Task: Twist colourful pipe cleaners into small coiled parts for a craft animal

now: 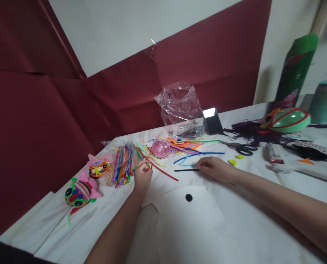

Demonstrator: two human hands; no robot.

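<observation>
My left hand (143,176) is closed in a pinch on a small red, yellow and green bit that looks like pipe cleaner. Beside it lie a long red pipe cleaner (165,173) and a bag of multicoloured pipe cleaners (125,163). My right hand (212,168) has its fingers bent together, low over the table. A black pipe cleaner (186,170) and a light blue pipe cleaner (187,165) run up to those fingertips; whether they are gripped is hidden. Between the hands and farther back sits a pink clear half-ball (161,148) among loose pipe cleaners (184,146).
Two decorated animal heads (82,192) stand at the left. Nearer me is a black disc (189,198). Behind are a crumpled clear bag (180,106) and a phone (213,121). Scissors (242,147), yellow pieces (236,159), a glue gun (276,157) and a green ball figure (291,120) occupy the right.
</observation>
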